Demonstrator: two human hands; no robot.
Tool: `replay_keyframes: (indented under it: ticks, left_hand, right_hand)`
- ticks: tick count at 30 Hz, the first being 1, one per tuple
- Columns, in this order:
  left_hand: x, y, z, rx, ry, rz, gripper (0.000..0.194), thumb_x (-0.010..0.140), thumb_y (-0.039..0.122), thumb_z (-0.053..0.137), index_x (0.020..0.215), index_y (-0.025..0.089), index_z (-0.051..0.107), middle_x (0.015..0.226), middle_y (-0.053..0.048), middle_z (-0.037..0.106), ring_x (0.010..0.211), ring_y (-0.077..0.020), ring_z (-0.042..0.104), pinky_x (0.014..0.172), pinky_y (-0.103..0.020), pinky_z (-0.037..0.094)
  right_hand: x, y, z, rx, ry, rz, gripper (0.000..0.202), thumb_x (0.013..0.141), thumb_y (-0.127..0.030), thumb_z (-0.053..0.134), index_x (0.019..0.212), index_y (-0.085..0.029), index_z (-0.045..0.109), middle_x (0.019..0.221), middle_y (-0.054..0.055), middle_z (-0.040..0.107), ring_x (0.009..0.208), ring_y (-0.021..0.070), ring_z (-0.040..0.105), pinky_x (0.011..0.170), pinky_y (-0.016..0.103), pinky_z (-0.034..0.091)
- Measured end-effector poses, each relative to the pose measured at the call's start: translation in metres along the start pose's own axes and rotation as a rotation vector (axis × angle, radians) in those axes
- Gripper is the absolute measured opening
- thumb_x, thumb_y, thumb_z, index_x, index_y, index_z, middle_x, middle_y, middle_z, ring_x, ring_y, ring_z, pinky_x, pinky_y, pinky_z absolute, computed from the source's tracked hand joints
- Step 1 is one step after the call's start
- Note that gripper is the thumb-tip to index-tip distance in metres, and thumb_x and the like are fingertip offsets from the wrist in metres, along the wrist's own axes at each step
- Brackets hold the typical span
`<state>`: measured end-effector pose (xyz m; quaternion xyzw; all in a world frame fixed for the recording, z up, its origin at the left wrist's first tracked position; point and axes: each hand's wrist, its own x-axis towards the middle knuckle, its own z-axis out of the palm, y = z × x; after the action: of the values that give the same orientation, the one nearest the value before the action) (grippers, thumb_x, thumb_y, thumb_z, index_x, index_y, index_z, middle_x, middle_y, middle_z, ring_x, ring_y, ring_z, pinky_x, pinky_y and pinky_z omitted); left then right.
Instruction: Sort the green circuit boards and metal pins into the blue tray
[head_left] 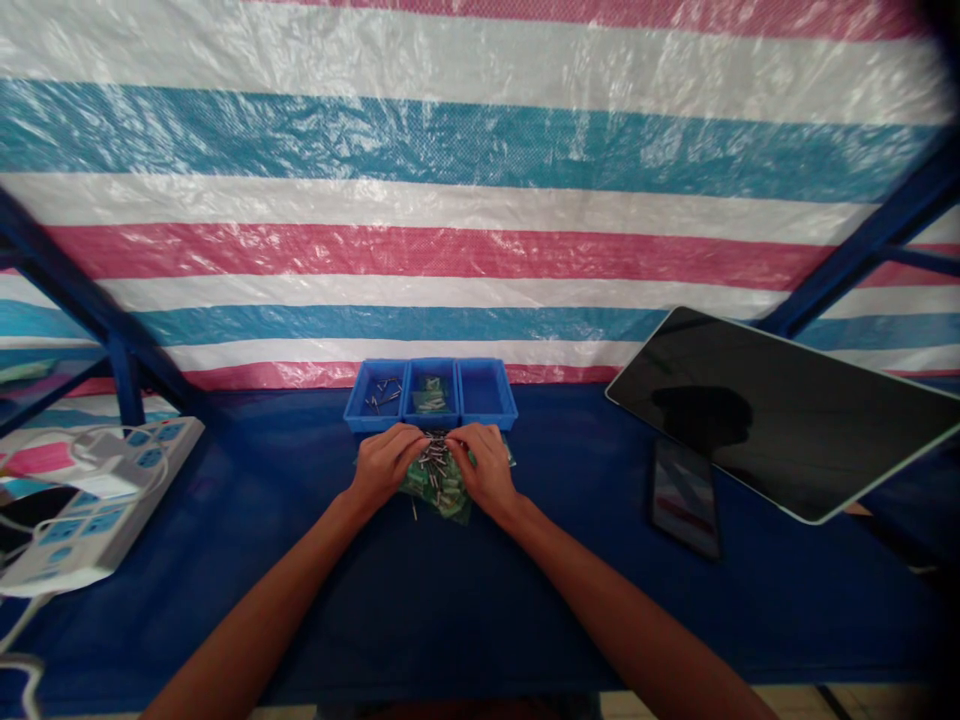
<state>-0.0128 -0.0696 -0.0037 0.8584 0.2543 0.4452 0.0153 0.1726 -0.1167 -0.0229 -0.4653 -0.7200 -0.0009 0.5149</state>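
Both of my hands rest on a small heap of green packets and loose metal screws (437, 480) on the blue table cloth. My left hand (384, 464) and my right hand (484, 466) meet fingertip to fingertip over the heap, pinching at small screws; what exactly each pinches is too small to tell. Just beyond the heap stands a blue three-compartment tray (430, 394): screws lie in its left compartment, green packets in the middle one, and the right one looks bare.
A white power strip (97, 505) with cables lies at the left edge. A dark tablet (780, 410) leans at the right, with a phone (684, 496) flat in front of it. Blue frame bars rise on both sides before a striped tarp.
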Motion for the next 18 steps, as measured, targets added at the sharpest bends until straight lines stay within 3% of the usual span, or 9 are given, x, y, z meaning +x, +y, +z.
replay_keyframes:
  ticks: [5,18]
  left_hand:
    - [-0.0007,-0.0012,0.0031,0.006,0.049,-0.007,0.014,0.090,0.025,0.054,0.097,0.017,0.064,0.087,-0.004,0.070,0.078,-0.0128,0.066,0.075,-0.024,0.053]
    - [-0.0014,-0.0024,0.0035,0.024,0.011,0.025,0.013,0.092,0.021,0.051,0.091,0.016,0.063,0.084,-0.004,0.068,0.078,-0.0119,0.064,0.073,-0.023,0.050]
  right_hand:
    - [-0.0004,0.0005,-0.0001,-0.014,-0.008,0.009,0.016,0.094,-0.025,0.046,0.089,-0.021,0.060,0.086,0.003,0.067,0.081,0.0158,0.059,0.077,0.034,0.038]
    - [-0.0022,0.0016,0.0015,0.015,0.035,0.015,0.012,0.092,-0.025,0.050,0.098,-0.020,0.060,0.088,0.004,0.068,0.080,0.0164,0.061,0.077,0.034,0.039]
